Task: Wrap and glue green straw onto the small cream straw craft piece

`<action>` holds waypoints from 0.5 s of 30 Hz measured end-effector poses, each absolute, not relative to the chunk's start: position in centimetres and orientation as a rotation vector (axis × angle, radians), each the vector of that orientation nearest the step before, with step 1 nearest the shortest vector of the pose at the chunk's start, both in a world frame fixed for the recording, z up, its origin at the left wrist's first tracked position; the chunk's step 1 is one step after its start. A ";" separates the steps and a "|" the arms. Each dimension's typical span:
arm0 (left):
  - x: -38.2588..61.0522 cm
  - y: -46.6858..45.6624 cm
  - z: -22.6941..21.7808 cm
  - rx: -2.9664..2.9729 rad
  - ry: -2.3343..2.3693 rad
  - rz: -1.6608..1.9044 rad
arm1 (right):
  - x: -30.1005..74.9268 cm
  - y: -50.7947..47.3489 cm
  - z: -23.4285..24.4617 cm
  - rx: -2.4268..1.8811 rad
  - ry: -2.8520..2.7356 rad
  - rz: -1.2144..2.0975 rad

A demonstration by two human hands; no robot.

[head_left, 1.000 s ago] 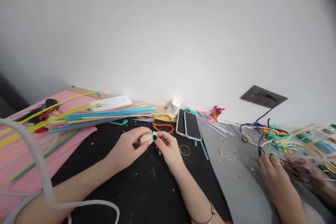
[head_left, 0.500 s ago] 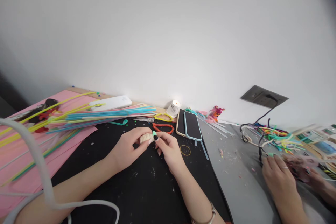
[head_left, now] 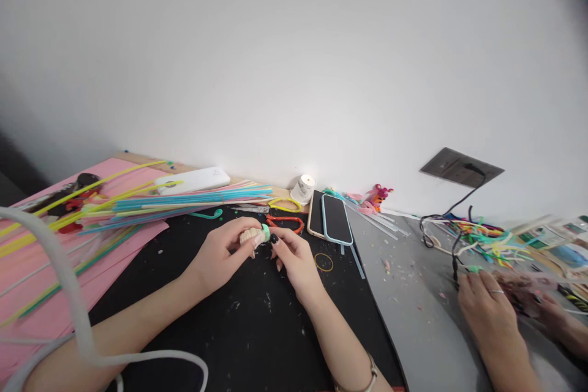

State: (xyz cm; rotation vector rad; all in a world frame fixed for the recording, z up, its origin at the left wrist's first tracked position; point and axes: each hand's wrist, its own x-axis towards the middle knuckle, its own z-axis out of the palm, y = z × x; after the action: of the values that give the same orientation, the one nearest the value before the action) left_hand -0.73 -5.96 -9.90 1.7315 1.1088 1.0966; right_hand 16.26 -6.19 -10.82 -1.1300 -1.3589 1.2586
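My left hand (head_left: 223, 251) is closed on a small cream ribbed coil (head_left: 250, 235), pinched between thumb and fingers above the black mat. A green band or piece (head_left: 266, 232) sits at the coil's right end. Right beside it is my right hand (head_left: 296, 260), its thumb and fingers drawn together in a pinch. Whether the right fingertips grip the green end or something thin is too small to make out. Just behind my hands lie red-handled scissors (head_left: 285, 223) and yellow-handled scissors (head_left: 285, 204).
Bundled pipe cleaners (head_left: 184, 203) lie on pink sheets (head_left: 138, 257) at left. Two phones (head_left: 337, 219) and a white cup (head_left: 304, 188) stand near the wall. A yellow rubber band (head_left: 324, 262) lies at right. Another person's hands (head_left: 489, 306) work farther right. A white cable (head_left: 78, 294) crosses the left foreground.
The coil has turned slightly in my left hand, showing more of its ribs and the green end. My right thumb has shifted a little away from the green piece.
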 end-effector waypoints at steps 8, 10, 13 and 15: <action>-0.6 -5.4 -10.7 1.580 1.030 1.116 | 16.7 -6.2 -10.0 -0.971 -1.227 1.064; -0.6 -5.5 -10.7 1.571 1.032 1.109 | 16.6 -6.3 -9.6 -0.942 -1.196 1.102; -0.6 -5.5 -10.7 1.567 1.037 1.095 | 16.5 -6.4 -9.5 -0.931 -1.114 1.212; -0.6 -5.6 -10.7 1.565 1.036 1.093 | 16.5 -6.4 -9.6 -0.930 -1.074 1.260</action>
State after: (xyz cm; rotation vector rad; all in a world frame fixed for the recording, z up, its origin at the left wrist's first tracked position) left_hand -0.62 -5.55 -10.66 1.5652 1.0365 1.0932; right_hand 16.50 -6.38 -9.61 -0.9299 -1.0738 1.2602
